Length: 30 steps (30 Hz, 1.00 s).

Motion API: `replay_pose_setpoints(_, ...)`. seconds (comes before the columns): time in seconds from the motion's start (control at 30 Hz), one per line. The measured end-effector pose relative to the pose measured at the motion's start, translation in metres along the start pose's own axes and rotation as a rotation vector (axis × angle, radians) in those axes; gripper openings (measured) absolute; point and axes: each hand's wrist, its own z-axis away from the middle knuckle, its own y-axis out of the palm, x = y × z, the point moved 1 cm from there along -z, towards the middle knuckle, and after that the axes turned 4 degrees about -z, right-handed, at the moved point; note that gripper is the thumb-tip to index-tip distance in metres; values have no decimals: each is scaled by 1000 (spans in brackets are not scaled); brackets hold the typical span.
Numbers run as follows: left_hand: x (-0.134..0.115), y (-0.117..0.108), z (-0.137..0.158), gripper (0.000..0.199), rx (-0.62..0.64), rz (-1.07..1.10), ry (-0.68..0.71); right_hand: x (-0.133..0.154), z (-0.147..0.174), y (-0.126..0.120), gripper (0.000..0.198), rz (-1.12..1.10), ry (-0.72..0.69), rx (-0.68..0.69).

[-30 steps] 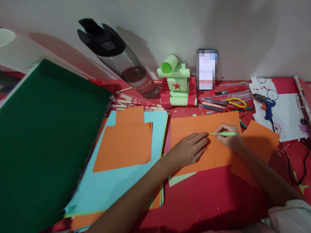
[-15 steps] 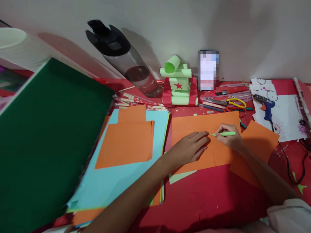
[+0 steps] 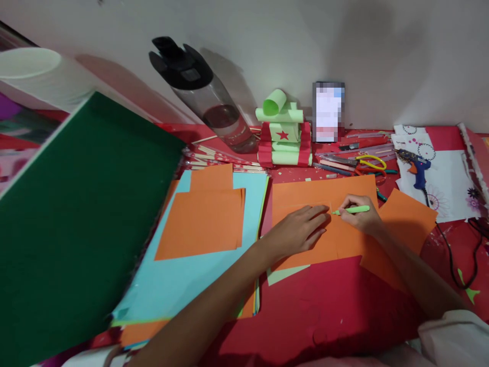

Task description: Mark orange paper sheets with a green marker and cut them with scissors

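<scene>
My left hand (image 3: 300, 229) lies flat with fingers stretched across the orange paper (image 3: 305, 193), pressing on a smaller orange piece laid over it. Just to its right, my right hand (image 3: 359, 214) grips a light green pen (image 3: 357, 209), its tip touching the orange surface by the left fingertips. Under the right forearm lies another orange sheet (image 3: 410, 219), set at an angle. A pale green paper corner (image 3: 286, 274) sticks out below the orange paper on the left.
Blue sheets (image 3: 198, 285) carry cut orange pieces (image 3: 202, 224) at left, beside a dark green board (image 3: 87, 229). Behind stand a water bottle (image 3: 214, 102), a green and red paper model (image 3: 284, 145) and a phone (image 3: 328, 112). Scissors (image 3: 367, 163) and a glue gun (image 3: 420, 171) lie at right.
The view has shifted slightly, so things at the left appear a little further right. Both hands and the pen stay almost where they were on the orange paper.
</scene>
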Motion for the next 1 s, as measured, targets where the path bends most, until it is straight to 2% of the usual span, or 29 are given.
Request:
replay_pose_setpoints(0.43, 1, 1, -1, 23, -31, 12, 16, 1, -2, -2, 15, 28, -18, 17)
replay_pose_setpoints(0.77, 2, 1, -2, 23, 0, 15, -6, 2, -3, -3, 15, 8, -32, 22)
replay_pose_setpoints(0.93, 1, 0, -4, 24, 12, 30, -9, 12, -3, -12, 18, -106, -60, -24)
replay_pose_setpoints(1.0, 1, -1, -5, 25, 27, 42, -14, 19, 2, -15, 19, -102, -55, -2)
